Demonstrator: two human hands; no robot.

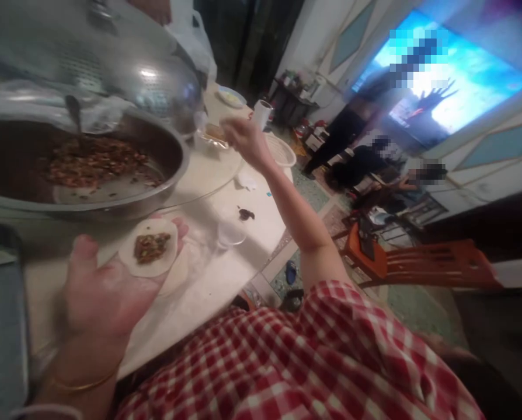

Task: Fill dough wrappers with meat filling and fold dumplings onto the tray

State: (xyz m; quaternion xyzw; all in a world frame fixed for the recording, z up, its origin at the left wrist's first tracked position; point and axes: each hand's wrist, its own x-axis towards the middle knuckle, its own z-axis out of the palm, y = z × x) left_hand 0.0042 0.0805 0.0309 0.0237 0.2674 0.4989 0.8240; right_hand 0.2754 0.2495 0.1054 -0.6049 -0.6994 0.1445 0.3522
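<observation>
The left grip lay spread palm-up, apparently to keep the wrapper on it level under its filling, the basin beyond, while the right grip curled by a small dish, its hold unclear

Dimly lit, screen glaring white-blue, soft blur, lower right dark

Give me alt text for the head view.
An upturned left hand holds a round white dough wrapper topped with chopped brown filling. The right hand is by a small shiny dish across the pale table; a wide silvery metal bowl of similar filling stands at upper left.
</observation>
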